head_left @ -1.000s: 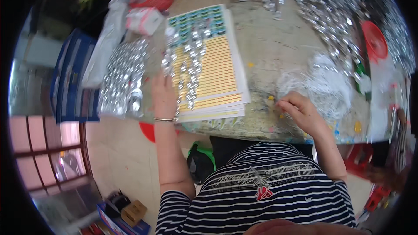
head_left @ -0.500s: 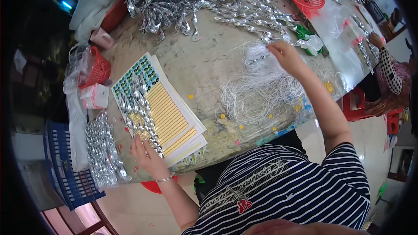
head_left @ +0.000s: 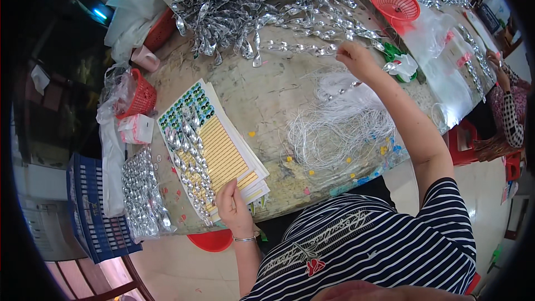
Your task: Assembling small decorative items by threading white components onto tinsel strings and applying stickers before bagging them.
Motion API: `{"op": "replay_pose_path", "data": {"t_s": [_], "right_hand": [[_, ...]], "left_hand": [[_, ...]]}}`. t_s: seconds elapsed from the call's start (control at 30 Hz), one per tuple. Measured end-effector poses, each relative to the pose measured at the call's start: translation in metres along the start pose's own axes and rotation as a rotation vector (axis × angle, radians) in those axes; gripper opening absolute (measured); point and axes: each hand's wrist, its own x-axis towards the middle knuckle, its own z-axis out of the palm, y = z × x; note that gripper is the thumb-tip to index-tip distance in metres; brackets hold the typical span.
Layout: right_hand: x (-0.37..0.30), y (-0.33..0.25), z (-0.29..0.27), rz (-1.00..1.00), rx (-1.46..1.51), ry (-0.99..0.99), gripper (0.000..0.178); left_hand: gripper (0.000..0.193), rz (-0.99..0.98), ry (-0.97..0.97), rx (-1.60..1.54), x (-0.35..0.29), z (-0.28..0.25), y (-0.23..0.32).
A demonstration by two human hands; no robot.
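Note:
My right hand (head_left: pixel 358 61) is closed in a pinch on the end of a silver twisted foil strip (head_left: pixel 298 48), which stretches left across the table. Below it lies a loose tangle of white thread (head_left: pixel 337 117). My left hand (head_left: pixel 234 209) is at the lower end of a stack of sticker sheets (head_left: pixel 224 153), fingertips drawn together over the paper; what they hold, if anything, is too small to make out. Several foil strips (head_left: pixel 192 161) lie across the sheets, just left of that hand.
A large heap of silver strips (head_left: pixel 239 5) covers the back of the table. Red baskets (head_left: pixel 394 5) stand at the far right and left. Bagged silver strips (head_left: pixel 144 195) lie at the left edge beside a blue crate (head_left: pixel 92 212). Another person (head_left: pixel 504 117) sits at the right.
My left hand has moved right, off the foil strips to the sheets' lower edge. My right hand has shifted slightly up and left, and a strip now extends from its fingers.

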Motion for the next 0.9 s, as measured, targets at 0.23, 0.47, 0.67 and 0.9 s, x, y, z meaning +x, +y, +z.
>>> {"op": "replay_pose_path", "data": {"t_s": [0.23, 0.47, 0.67, 0.9], "right_hand": [[-0.002, -0.053, -0.030, 0.192, 0.443, -0.130, 0.019], [-0.013, -0.083, -0.047, 0.206, 0.418, -0.247, 0.013], [-0.023, -0.079, -0.046, 0.081, 0.324, -0.194, 0.015], [-0.025, -0.085, -0.067, 0.024, 0.345, -0.096, 0.012]], "left_hand": [[0.018, 0.047, -0.062, -0.112, 0.003, 0.008, 0.017], [0.018, -0.020, -0.170, -0.286, 0.001, 0.010, 0.033], [0.017, 0.044, -0.187, -0.278, 0.002, 0.011, 0.040], [0.017, 0.107, -0.247, -0.258, 0.003, 0.017, 0.043]]}}
